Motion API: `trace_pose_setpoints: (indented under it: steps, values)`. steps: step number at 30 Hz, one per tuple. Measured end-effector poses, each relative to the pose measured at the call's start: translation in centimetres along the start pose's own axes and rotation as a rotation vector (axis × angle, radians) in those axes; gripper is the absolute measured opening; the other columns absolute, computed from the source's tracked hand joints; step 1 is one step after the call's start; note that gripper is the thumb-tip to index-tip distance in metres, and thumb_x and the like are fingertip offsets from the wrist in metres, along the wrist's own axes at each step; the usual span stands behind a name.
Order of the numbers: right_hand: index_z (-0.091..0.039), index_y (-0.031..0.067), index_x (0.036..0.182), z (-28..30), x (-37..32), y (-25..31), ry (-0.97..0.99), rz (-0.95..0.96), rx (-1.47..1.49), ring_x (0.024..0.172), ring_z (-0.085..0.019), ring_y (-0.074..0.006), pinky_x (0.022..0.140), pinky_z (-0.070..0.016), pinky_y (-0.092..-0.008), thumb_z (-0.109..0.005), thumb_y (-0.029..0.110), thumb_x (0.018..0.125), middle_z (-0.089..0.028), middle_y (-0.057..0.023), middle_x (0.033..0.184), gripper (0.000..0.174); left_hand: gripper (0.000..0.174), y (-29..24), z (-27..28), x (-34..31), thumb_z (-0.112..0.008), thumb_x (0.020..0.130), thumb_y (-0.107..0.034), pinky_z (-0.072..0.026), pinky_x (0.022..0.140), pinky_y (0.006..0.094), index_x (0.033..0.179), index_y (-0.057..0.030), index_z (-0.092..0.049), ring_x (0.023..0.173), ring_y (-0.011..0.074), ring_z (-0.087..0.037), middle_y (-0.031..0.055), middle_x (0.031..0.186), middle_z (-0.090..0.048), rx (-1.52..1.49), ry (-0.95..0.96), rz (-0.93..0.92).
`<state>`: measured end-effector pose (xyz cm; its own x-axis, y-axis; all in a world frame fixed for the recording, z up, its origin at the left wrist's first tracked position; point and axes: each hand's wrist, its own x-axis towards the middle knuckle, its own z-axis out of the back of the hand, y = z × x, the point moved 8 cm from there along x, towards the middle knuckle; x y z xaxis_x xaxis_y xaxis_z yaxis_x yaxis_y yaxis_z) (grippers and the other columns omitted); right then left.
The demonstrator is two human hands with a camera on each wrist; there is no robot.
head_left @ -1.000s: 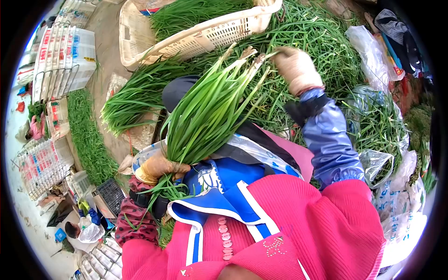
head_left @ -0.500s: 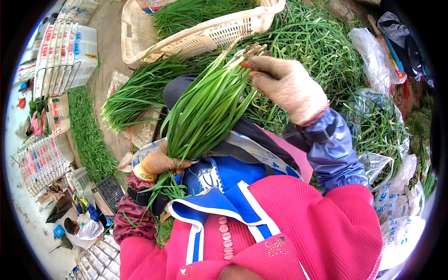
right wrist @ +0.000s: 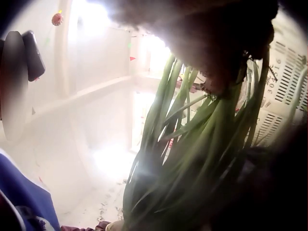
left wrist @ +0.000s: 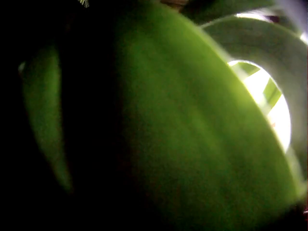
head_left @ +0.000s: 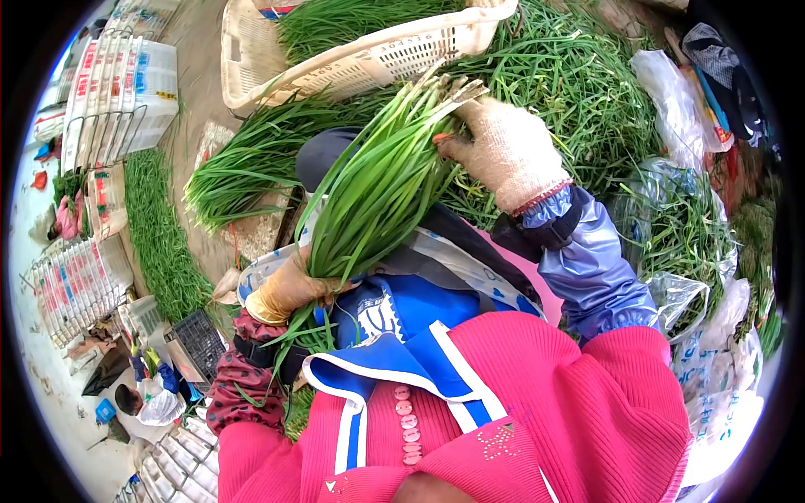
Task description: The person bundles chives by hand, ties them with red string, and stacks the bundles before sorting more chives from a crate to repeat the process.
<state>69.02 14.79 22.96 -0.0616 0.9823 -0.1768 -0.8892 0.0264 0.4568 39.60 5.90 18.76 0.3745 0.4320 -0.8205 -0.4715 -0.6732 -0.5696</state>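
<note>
A large bunch of garlic chives (head_left: 369,193) slants across the lap, pale root ends up and green leaves down. Low on its leaf end, my left hand (head_left: 289,289), in a tan glove, grips the bunch, with leaf tips sticking out below the fist. At the root ends my right hand (head_left: 513,155), in a whitish knit glove, pinches stems; its thumb lies in front and the other fingers are partly hidden behind them. The right wrist view has the dark hand (right wrist: 207,43) over the hanging stems (right wrist: 202,139). Broad blurred leaves (left wrist: 192,125) fill the left wrist view.
A cream plastic crate (head_left: 377,63) holding more chives stands ahead. Another chive bundle (head_left: 243,172) lies left of the knee. Loose chives (head_left: 579,92) heap up beyond the right hand, beside plastic bags (head_left: 671,101). Stacked white crates (head_left: 126,105) line the far left.
My right hand has come in from the right of the root ends, its fingers closing on the stems. The left hand keeps its grip on the leaf end.
</note>
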Motion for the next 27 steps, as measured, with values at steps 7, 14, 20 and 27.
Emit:
trace_pose_setpoints:
  steps: [7,14,20,27]
  values:
    - [-0.057,0.0187,0.132,-1.9,1.6,-1.4,-0.108,0.084,0.066,0.136,-0.037,-0.0362,0.105,-0.0405,-0.0406,-0.08,0.032,0.069,-0.035,-0.0198,0.15,0.068,0.032,-0.4,0.1,0.4,-0.078,0.079,-0.004,-0.0464,0.048,0.0238,0.108,-0.0029,-0.064,0.055,0.0105,-0.058,0.0026,0.078,-0.067,0.057,0.072,0.004]
    - [-0.064,0.0106,0.117,-4.8,3.0,-1.4,0.08,0.478,0.598,0.109,-0.058,-0.0275,0.092,-0.0509,-0.0313,-0.072,0.017,0.077,-0.059,-0.0065,0.126,0.041,0.037,-0.2,0.6,0.0,-0.077,0.077,-0.002,-0.0438,0.051,0.0251,0.112,-0.0033,-0.064,0.061,0.0098,-0.055,0.0019,0.081,-0.065,0.097,0.144,0.071]
    - [-0.059,0.01,0.128,-6.7,4.4,-7.1,-0.085,-0.084,0.768,0.095,-0.065,-0.0197,0.084,-0.0529,-0.029,-0.074,0.014,0.075,-0.067,-0.0075,0.114,0.055,0.037,-2.5,0.0,0.0,-0.078,0.078,-0.005,-0.043,0.053,0.0252,0.112,-0.0058,-0.065,0.062,0.0092,-0.053,-0.001,0.08,-0.064,0.198,0.081,-0.144]
    - [-0.072,0.0078,0.105,1.6,1.3,-17.7,-0.694,-0.551,0.962,0.072,-0.057,-0.0091,0.065,-0.0472,-0.0243,-0.072,0.014,0.08,-0.066,0.0009,0.084,0.025,0.039,-1.0,0.9,-0.3,-0.076,0.08,-0.005,-0.0433,0.056,0.025,0.116,-0.0072,-0.063,0.064,0.0071,-0.052,-0.0033,0.082,-0.063,0.249,0.028,-0.027]
